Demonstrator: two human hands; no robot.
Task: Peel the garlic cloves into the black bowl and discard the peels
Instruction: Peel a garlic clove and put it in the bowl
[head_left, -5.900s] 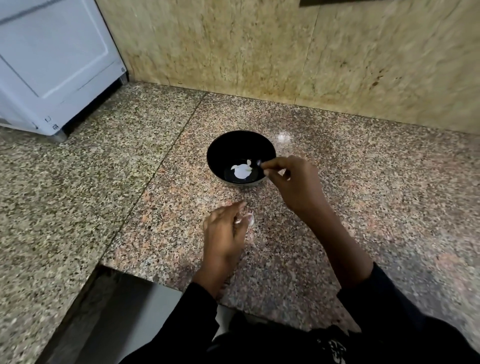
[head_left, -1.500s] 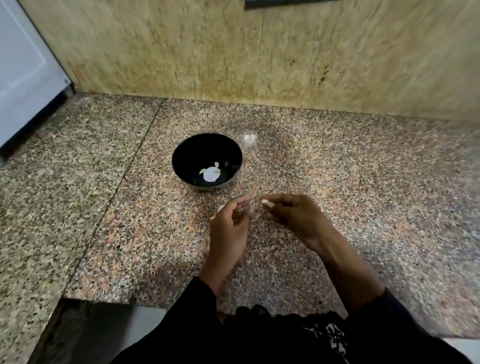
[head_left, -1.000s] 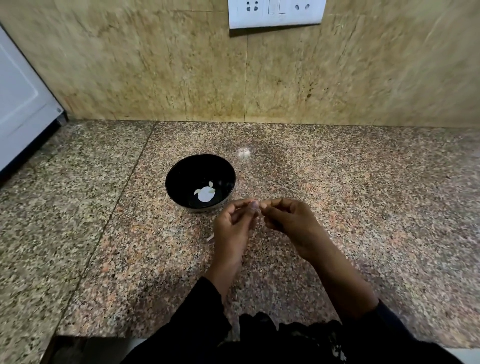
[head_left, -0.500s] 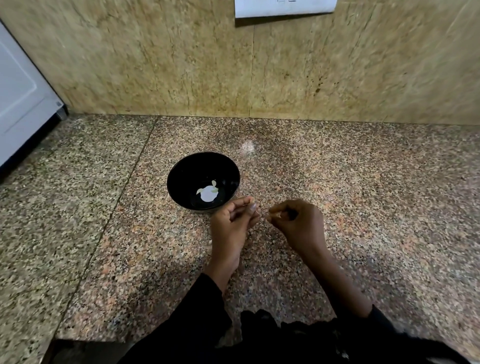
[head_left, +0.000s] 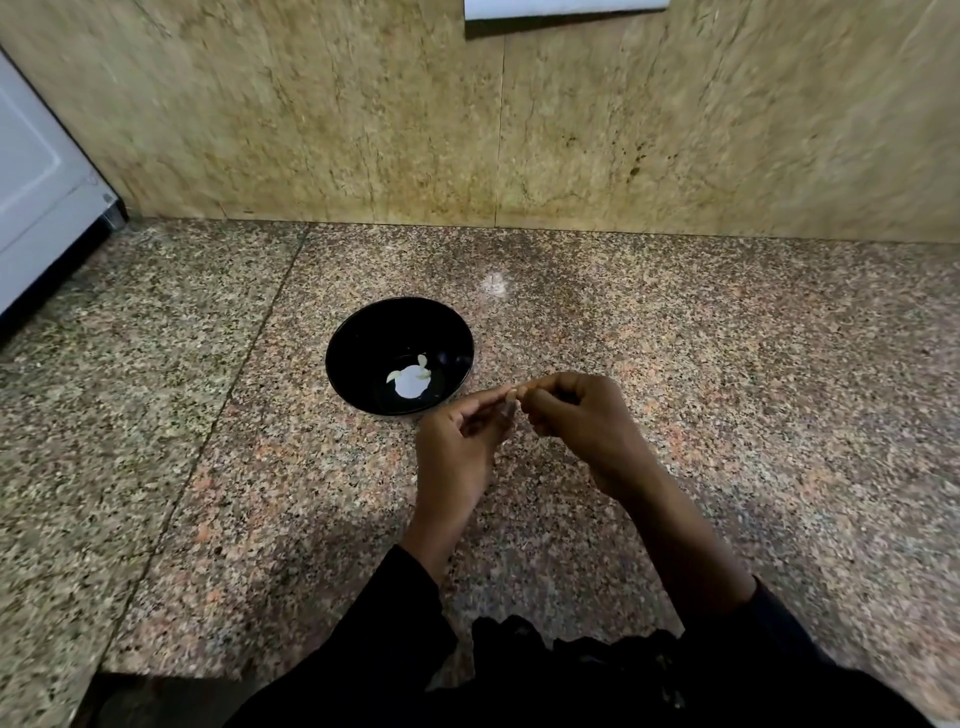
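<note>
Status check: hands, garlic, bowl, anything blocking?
Left hand and right hand meet fingertip to fingertip, pinching something too small to identify. Black bowl holds pale garlic pieces. Nothing blocking the bowl.

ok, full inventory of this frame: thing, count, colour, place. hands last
black bowl: 1, black, on the countertop, just beyond and to the left of the hands
peeled garlic: a few pale pieces, exact count unclear, on the bowl's bottom
countertop: 1, speckled pink-brown granite with a seam left of the bowl
wall: 1, beige stone, behind the countertop
wall plate: 1, white, top edge of the frame, only its lower part shows
appliance: 1, white, far left
sleeves: 2, black, bottom of the frame
left hand: 1, fingertips meet the right hand's, pinching something small and pale, too small to identify
right hand: 1, fingers curled, pinching at the same spot
</note>
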